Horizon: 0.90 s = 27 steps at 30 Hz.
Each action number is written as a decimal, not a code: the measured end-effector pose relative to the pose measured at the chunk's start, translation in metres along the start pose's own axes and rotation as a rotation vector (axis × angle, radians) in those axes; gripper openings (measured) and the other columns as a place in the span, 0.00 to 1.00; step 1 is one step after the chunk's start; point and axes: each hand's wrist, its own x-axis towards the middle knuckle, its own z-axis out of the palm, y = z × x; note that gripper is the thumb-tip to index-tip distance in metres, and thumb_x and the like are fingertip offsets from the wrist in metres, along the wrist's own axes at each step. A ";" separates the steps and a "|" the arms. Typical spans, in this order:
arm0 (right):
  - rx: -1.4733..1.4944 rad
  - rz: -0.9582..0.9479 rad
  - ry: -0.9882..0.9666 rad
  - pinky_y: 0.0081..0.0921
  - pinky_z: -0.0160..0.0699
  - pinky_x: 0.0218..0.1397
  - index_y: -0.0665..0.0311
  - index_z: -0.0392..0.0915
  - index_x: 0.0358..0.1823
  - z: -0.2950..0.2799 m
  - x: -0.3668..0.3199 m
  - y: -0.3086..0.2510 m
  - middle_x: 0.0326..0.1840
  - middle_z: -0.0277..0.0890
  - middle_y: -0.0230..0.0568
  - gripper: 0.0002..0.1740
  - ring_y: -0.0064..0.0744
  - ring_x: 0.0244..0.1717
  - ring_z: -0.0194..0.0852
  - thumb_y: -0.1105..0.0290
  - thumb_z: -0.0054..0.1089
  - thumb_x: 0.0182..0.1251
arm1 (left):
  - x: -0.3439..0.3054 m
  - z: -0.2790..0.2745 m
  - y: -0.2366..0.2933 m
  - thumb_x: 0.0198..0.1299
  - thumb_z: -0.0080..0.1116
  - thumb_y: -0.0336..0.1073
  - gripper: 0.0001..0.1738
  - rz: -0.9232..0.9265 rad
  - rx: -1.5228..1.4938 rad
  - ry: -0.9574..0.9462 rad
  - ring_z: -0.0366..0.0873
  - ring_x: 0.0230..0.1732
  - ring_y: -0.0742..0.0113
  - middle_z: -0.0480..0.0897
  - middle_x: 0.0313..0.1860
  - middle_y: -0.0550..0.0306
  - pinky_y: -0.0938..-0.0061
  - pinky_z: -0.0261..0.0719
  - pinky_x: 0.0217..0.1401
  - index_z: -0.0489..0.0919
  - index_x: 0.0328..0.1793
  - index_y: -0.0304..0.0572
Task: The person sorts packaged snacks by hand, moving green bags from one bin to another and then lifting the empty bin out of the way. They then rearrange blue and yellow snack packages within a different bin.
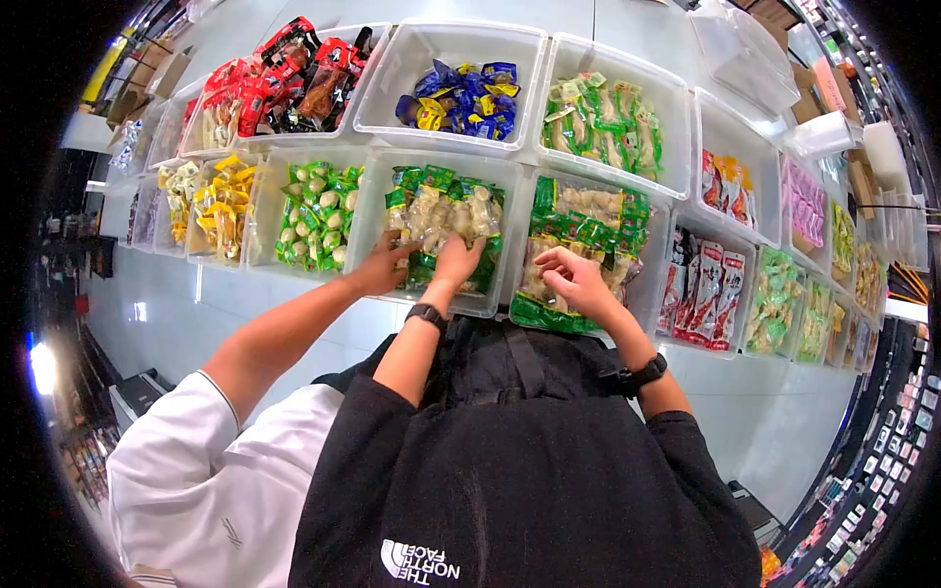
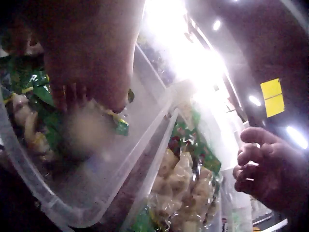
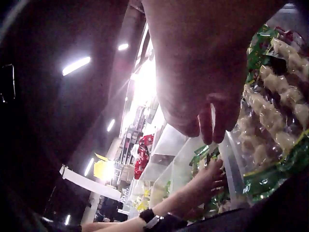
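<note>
My left hand (image 1: 458, 260) reaches into a translucent bin (image 1: 363, 211) of green-edged vacuum packs of beige, knobbly food. Its fingers rest on a beige food pack (image 1: 431, 218) there; in the left wrist view the fingertips point down at the packs. Another person's hand (image 1: 384, 267) reaches into the same bin from the left. My right hand (image 1: 580, 282) hovers, fingers loosely bent and holding nothing, over the neighbouring bin (image 1: 659, 250). Below it lie similar green-edged packs (image 1: 588, 203), seen close in the right wrist view.
Bins surround both hands: green-wrapped snacks (image 1: 319, 216) to the left, red-white packs (image 1: 706, 289) to the right. Behind stand bins of red packs (image 1: 294, 83), blue packs (image 1: 470, 98) and green-clear packs (image 1: 603, 122). A person in a white shirt (image 1: 225, 480) stands close at my left.
</note>
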 end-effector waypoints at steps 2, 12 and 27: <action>-0.021 -0.019 0.003 0.21 0.72 0.41 0.67 0.73 0.45 0.002 -0.003 0.005 0.34 0.76 0.36 0.11 0.23 0.35 0.73 0.73 0.51 0.61 | 0.003 0.004 0.002 0.52 0.57 0.34 0.27 0.029 -0.053 0.067 0.62 0.59 0.37 0.60 0.59 0.33 0.60 0.66 0.59 0.68 0.60 0.45; 0.025 0.048 0.090 0.27 0.75 0.42 0.67 0.73 0.45 -0.002 -0.022 0.022 0.37 0.78 0.42 0.13 0.29 0.35 0.76 0.71 0.52 0.60 | -0.008 -0.004 0.017 0.49 0.60 0.38 0.18 0.160 -0.035 0.232 0.77 0.44 0.48 0.78 0.41 0.42 0.64 0.73 0.47 0.77 0.44 0.34; -0.036 -0.026 0.005 0.23 0.74 0.42 0.68 0.72 0.46 0.003 -0.016 0.012 0.36 0.77 0.39 0.12 0.26 0.36 0.75 0.73 0.51 0.62 | -0.080 -0.033 0.050 0.55 0.50 0.36 0.11 0.424 0.378 0.303 0.77 0.38 0.42 0.79 0.31 0.41 0.54 0.72 0.41 0.73 0.39 0.35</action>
